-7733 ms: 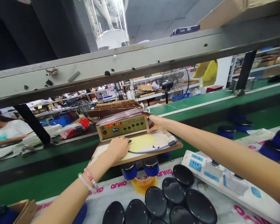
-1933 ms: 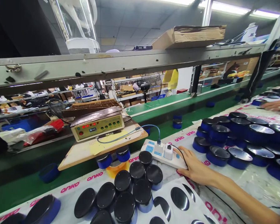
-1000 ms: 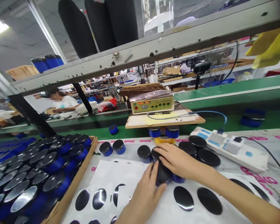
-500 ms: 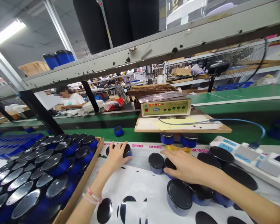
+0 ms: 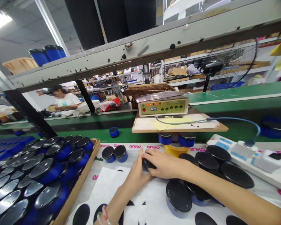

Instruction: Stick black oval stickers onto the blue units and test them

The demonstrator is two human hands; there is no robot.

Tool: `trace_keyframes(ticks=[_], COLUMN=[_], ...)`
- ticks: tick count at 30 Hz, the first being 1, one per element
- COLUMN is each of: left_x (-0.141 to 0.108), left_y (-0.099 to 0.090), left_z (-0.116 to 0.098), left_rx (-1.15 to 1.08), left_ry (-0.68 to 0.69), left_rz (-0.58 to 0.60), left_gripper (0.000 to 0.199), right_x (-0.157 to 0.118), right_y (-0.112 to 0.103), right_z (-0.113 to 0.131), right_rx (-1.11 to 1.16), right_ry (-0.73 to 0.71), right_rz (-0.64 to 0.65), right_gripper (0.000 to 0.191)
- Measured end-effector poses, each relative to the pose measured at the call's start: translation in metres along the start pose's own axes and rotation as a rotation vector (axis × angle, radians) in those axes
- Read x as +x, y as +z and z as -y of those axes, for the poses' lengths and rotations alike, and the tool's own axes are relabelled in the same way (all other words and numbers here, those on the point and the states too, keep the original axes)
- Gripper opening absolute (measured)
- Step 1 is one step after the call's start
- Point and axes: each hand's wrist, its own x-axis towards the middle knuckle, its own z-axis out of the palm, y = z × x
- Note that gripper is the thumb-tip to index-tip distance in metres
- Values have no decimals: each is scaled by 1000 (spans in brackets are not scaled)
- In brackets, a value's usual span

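Observation:
My right hand (image 5: 161, 162) is closed around a short blue round case with a black top (image 5: 147, 164), held low over the white-covered bench. Against the left side of this case my left hand (image 5: 138, 171) is pressed, and its thumb lies along the near side. Fingers cover most of the case. Two similar cases (image 5: 114, 153) stand side by side to the left. Several more, such as the near one (image 5: 178, 198), are grouped under and beside my right forearm. White sheets with black discs (image 5: 81, 215) lie below my hands.
A cardboard tray (image 5: 77, 182) packed with blue cases is on the left. Behind the bench, a control box (image 5: 163, 107) rests on a wooden board (image 5: 213, 126). A power strip (image 5: 245, 159) lies at right. The shelf beam (image 5: 96, 64) crosses overhead; a person (image 5: 66, 100) sits beyond.
My left hand has left the two cases at left and moved right to meet my right hand. My right hand has shifted left with a case. The view has shifted slightly.

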Motion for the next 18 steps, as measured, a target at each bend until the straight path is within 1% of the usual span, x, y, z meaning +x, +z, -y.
trace_keyframes(ticks=[2, 4, 5, 7, 9, 10, 13, 15, 18], left_x=[-1, -2, -3, -6, -8, -9, -12, -12, -12], left_y=[6, 7, 7, 6, 5, 5, 4, 4, 3], left_z=[3, 3, 3, 1, 0, 0, 0, 1, 2], left_rx=[-23, -17, -8, 10, 28, 37, 67, 85, 101], left_ry=[-27, -46, -47, -26, 6, 18, 31, 31, 33], left_rz=[-23, -39, -42, -35, -22, -17, -10, -6, 1], left_gripper=[94, 87, 82, 73, 69, 68, 64, 63, 63], right_x=[-9, -21, -27, -37, -45, -48, -54, -56, -55], right_y=[-4, -9, -11, -14, -14, -14, -13, -12, -10], right_z=[-2, -5, -7, -9, -12, -13, -19, -22, -24], right_rx=[-25, -62, -79, -96, -79, -62, -1, 29, 58], right_ry=[60, 147, 190, 240, 227, 202, 113, 79, 64], right_rz=[-3, -3, 6, 37, 55, 53, 26, 1, -26], right_gripper=[60, 67, 66, 55, 45, 44, 50, 48, 44])
